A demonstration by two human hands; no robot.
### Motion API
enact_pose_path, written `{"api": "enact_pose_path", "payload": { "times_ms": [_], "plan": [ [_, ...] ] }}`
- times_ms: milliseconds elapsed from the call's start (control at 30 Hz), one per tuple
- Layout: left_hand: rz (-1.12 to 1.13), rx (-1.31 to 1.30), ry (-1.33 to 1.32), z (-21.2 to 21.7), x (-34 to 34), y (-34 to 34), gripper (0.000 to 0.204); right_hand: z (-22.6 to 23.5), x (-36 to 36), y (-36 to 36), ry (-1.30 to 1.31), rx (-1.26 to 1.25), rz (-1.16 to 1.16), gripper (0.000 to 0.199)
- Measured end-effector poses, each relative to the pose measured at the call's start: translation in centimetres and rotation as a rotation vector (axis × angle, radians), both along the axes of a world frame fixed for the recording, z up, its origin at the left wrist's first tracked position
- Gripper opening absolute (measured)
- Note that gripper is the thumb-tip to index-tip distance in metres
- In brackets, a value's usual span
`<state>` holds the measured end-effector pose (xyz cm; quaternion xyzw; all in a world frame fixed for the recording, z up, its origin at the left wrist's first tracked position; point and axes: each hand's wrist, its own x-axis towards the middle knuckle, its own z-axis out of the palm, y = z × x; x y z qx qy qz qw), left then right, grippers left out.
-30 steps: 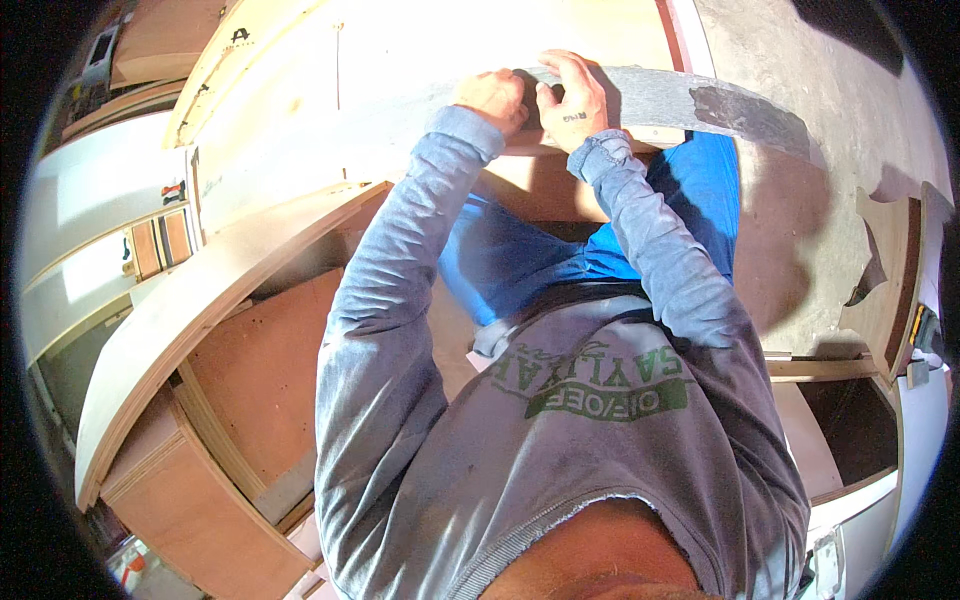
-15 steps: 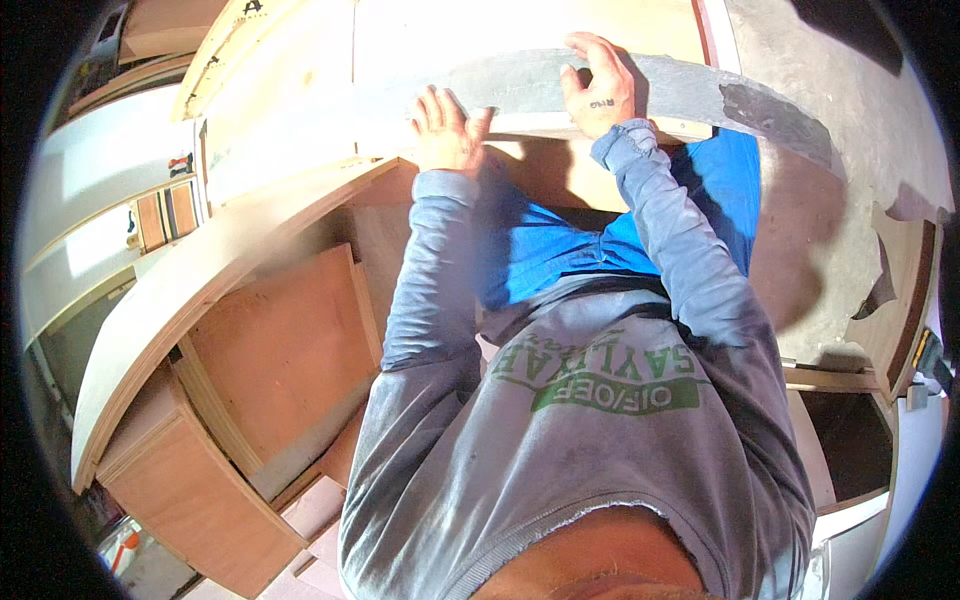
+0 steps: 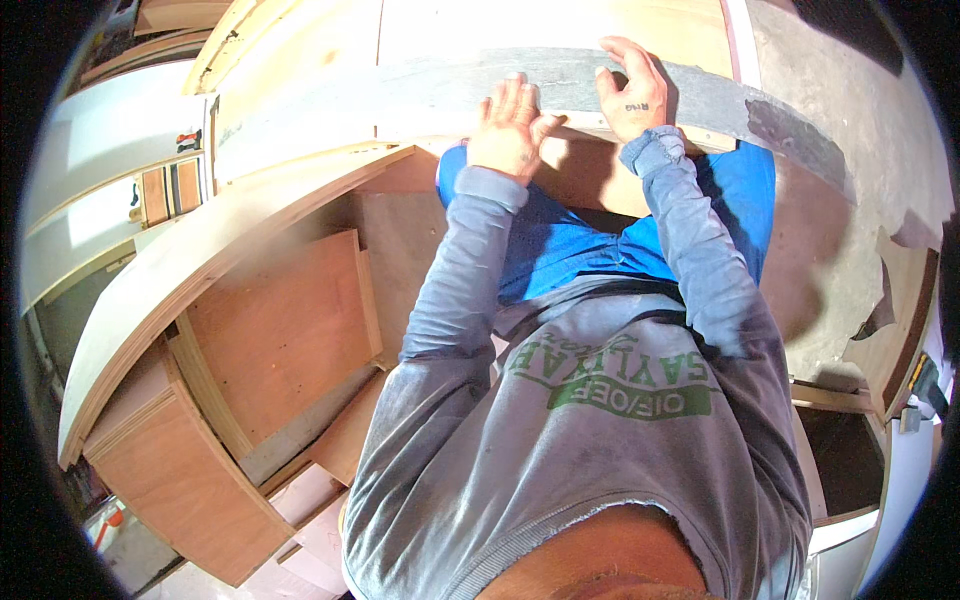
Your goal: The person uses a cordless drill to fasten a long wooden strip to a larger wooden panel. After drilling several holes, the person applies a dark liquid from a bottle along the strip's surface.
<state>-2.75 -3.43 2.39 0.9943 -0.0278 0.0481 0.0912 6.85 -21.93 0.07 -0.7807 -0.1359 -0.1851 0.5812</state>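
Observation:
A long grey strip lies along the front edge of a pale plywood panel at the top of the view. My left hand presses flat on the strip with fingers together, holding nothing. My right hand rests a short way to its right, fingers spread and curled over the same strip. Both grey sleeves reach up from the lower edge, over blue trousers.
A long curved plywood board runs diagonally at the left. Brown plywood sheets and boxes lie below it. A concrete floor is at the right, with a dark opening at the lower right.
My left hand slid left along the strip away from the right hand, then came back beside it. The right hand stayed pressing on the strip.

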Motion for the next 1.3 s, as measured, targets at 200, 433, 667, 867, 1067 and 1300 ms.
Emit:
{"api": "enact_pose_path", "payload": {
  "times_ms": [200, 433, 667, 867, 1067, 1300],
  "plan": [
    [0.352, 0.07, 0.063, -1.1, -0.4, 8.5, 0.067, 0.3, 0.0, 0.0, 0.013, 0.039, 0.025, 0.039],
    [0.262, 0.168, 0.065, -1.2, -0.9, 8.5, 0.06, 0.2, 0.0, 0.0, 0.008, 0.039, 0.009, 0.037],
    [-0.046, 0.137, 0.009, 0.0, 0.5, 7.9, 0.041, 0.4, -0.1, 0.1, 0.021, 0.019, 0.002, 0.036],
    [-0.003, 0.071, -0.152, 0.5, 1.6, 1.6, 0.044, 0.4, 0.1, 0.1, -0.003, 0.023, 0.007, 0.036],
    [-0.093, 0.137, -0.14, 0.5, 1.1, 1.3, 0.041, 0.4, 0.1, 0.0, -0.024, 0.049, 0.01, 0.036],
    [-0.182, 0.03, -0.08, 1.4, 3.4, 3.9, 0.018, 0.7, -0.1, 0.1, -0.012, 0.013, -0.003, 0.039]
  ]
}}
